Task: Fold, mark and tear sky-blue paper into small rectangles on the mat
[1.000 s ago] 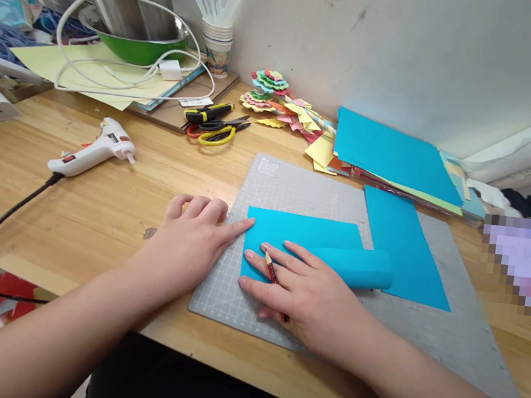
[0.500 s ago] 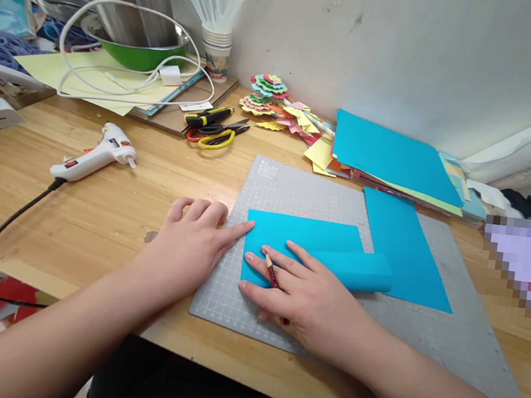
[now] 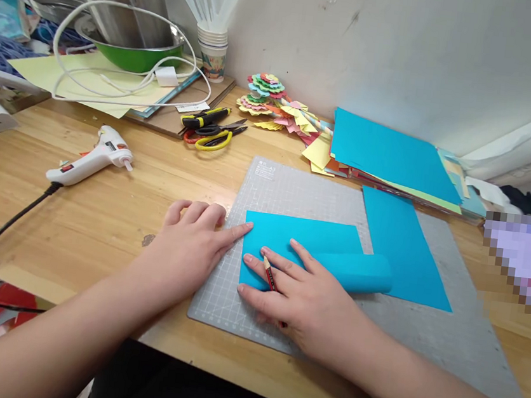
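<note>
A blue sheet of paper [image 3: 300,232] lies on the grey cutting mat [image 3: 295,189], its near-right part bent over in a loose fold. My left hand [image 3: 193,235] rests at the left, the thumb stretched to the sheet's upper left edge and the other fingers bent on the table. My right hand [image 3: 300,292] presses on the sheet with fingers spread. Between those fingers sits a red and black pencil [image 3: 269,276], its sharpened tip pointing up and away; part of it is hidden. A second blue sheet [image 3: 407,253] lies to the right, partly under the fold.
A white glue gun [image 3: 92,157] with a black cord lies left. Scissors [image 3: 212,138] and a yellow-black cutter [image 3: 205,117] are behind the mat. Paper flowers [image 3: 266,90] and stacked coloured paper [image 3: 390,152] line the wall. A green bowl [image 3: 132,58] stands back left.
The view has shifted slightly. Both hands hold nearly the same places on the blue sheet; the right index finger has moved very slightly.
</note>
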Available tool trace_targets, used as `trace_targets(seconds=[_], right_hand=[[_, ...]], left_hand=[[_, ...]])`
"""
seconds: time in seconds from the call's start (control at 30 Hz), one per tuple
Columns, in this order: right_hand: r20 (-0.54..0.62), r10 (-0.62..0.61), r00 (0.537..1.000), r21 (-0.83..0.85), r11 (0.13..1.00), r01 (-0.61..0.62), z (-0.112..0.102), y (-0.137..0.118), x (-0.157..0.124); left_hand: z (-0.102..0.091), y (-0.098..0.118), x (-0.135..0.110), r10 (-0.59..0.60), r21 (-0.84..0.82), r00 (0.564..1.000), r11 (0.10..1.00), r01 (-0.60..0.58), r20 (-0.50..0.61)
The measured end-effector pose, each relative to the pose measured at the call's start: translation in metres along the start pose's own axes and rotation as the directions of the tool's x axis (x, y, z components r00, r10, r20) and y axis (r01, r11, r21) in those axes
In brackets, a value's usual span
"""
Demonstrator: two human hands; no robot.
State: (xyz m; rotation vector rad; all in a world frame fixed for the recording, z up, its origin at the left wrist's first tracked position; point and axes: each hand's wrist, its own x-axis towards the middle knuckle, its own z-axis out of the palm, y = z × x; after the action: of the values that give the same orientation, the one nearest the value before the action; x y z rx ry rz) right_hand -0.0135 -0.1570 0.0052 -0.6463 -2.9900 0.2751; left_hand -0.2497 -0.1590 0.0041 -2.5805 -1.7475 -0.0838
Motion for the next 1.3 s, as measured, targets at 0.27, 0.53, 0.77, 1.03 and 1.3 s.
trace_targets(seconds=[0.27,0.53,0.77,1.03,1.3], right_hand=[[0.012,0.0,1.0,-0.026,1.0,0.001,-0.002,0.0,0.0],[0.01,0.003,1.0,-0.006,1.0,-0.003,-0.002,0.001,0.0],[0.026,0.015,1.0,0.001,1.0,-0.015,-0.002,0.001,0.001],[0.024,0.015,1.0,-0.004,1.0,-0.015,0.0,0.0,0.002],[-0.04,0.014,0.999,-0.006,1.0,-0.014,0.003,-0.002,-0.001]], left_hand=[[0.0,-0.001,0.0,0.001,-0.02,1.0,1.0,-0.001,0.001],[-0.001,-0.001,0.001,-0.005,-0.014,1.0,1.0,0.005,0.009],[-0.001,-0.001,0.001,-0.011,-0.025,1.0,1.0,0.012,0.022],[-0.001,0.003,0.009,-0.103,-0.207,0.994,0.973,0.105,0.019],[0.001,0.011,0.014,-0.173,-0.205,0.985,0.964,0.169,-0.004]])
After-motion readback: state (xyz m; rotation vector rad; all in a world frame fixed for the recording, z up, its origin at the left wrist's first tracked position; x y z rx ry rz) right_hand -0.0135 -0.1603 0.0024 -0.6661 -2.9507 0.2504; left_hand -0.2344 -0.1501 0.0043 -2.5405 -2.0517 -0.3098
